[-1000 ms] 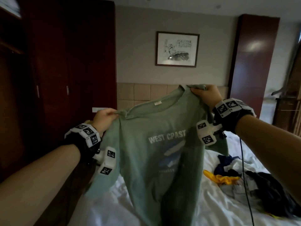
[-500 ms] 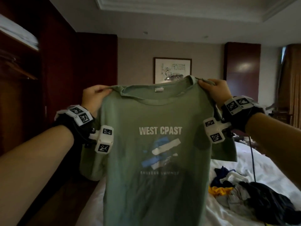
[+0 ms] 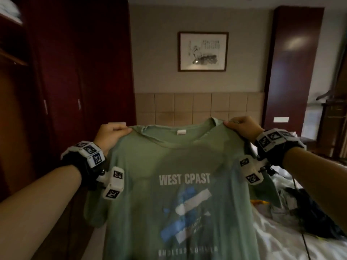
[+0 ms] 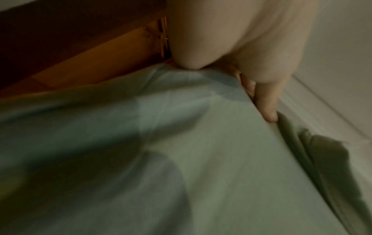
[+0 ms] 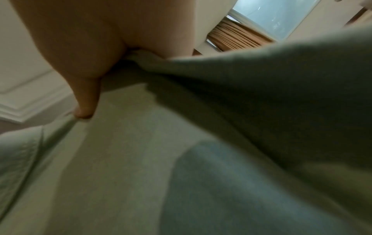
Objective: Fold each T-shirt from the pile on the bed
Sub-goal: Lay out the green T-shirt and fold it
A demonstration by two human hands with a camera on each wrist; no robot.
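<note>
A pale green T-shirt (image 3: 174,194) with white "WEST CPAST" lettering and a blue-and-white print hangs in the air in front of me, printed side toward me. My left hand (image 3: 110,134) pinches its left shoulder beside the collar. My right hand (image 3: 242,128) pinches the right shoulder. The cloth is spread flat between them. In the left wrist view the green T-shirt (image 4: 181,159) fills the frame under my left hand (image 4: 251,76). In the right wrist view my right hand (image 5: 96,66) grips a bunched fold of the T-shirt (image 5: 201,143). A pile of dark, white and yellow clothes (image 3: 304,209) lies on the bed at right.
The white bed (image 3: 291,246) stretches below and to the right. A dark red wardrobe (image 3: 75,81) stands at left. A tan padded headboard (image 3: 199,107) and a framed picture (image 3: 202,51) are on the far wall. A black cable (image 3: 305,243) trails over the sheet.
Both hands have come down from head height with the shirt, which now hangs lower and closer, level at the shoulders. The view has tipped downward.
</note>
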